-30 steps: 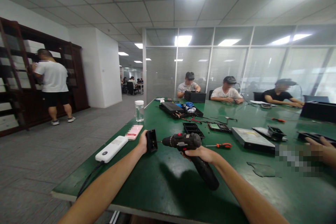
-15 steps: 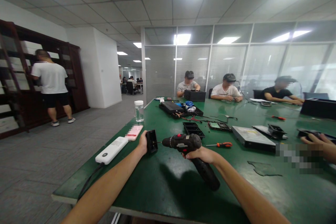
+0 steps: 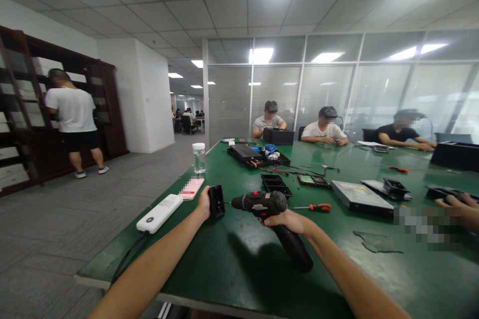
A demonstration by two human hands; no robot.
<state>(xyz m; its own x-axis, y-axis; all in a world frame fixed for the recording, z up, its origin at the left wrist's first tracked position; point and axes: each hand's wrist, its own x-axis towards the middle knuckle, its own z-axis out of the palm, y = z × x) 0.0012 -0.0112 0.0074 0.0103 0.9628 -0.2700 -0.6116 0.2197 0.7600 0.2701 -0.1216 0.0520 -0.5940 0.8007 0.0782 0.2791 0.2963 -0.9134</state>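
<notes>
My left hand grips a small black plastic housing with an open hollow, holding it upright on its side over the table. A black cordless drill with red buttons is in my right hand, its fingers wrapped round the grip. The thin bit points left into the hollow of the housing; whether its tip touches anything inside I cannot make out. Behind the drill lie a black compartmented frame and an orange-handled screwdriver.
On the green table stand a lidded clear jar, a white power bank with a cable and a pink phone. A silver metal box and a glass shard lie rightward. A co-worker's hands are at the right edge.
My hands, the housing and the drill hold practically the same place. The co-worker's hands at the right edge have shifted slightly right.
</notes>
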